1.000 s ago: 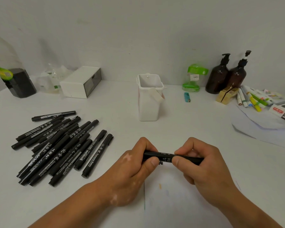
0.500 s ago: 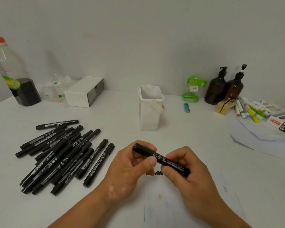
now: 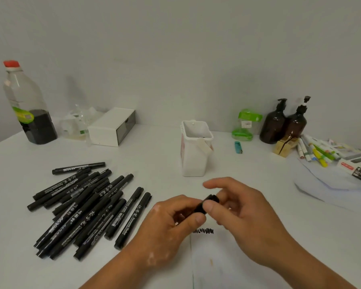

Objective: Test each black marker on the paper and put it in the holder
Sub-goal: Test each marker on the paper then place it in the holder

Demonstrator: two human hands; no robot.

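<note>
Since everything sits on 1 white table (image 3: 258,190), positions are given relative to the white holder (image 3: 195,159), which stands upright mid-table with its top open.

- Paper (image 3: 227,265): flat, in front of the holder at the near edge, partly under both forearms.
- Pile of black markers (image 3: 86,207): front-left of the holder, well apart from it, lying crossed and overlapping.
- Plastic bottle (image 3: 27,105): red cap, dark liquid in the lower part, far left of the holder by the wall.
- White box (image 3: 112,127): back-left of the holder.
- 2 brown pump bottles (image 3: 275,126): back-right of the holder, side by side.
- Coloured pens (image 3: 315,153): far right of the holder, beside the pump bottles.
- Left hand (image 3: 167,230): in front of the holder, fingers curled round the held marker (image 3: 204,204), thumb on the barrel.
- Right hand (image 3: 250,215): front-right of the holder. Thumb and a curled finger pinch the marker's upper end. Index finger is lifted straight, off it.
- Held marker: tilted, blunt upper end aimed toward the holder, above the paper's top edge, not in the holder.
- Black zigzag scribble (image 3: 203,231): on the paper's top edge, just below the marker.
- Teal lighter (image 3: 238,147): just right of the holder.
</note>
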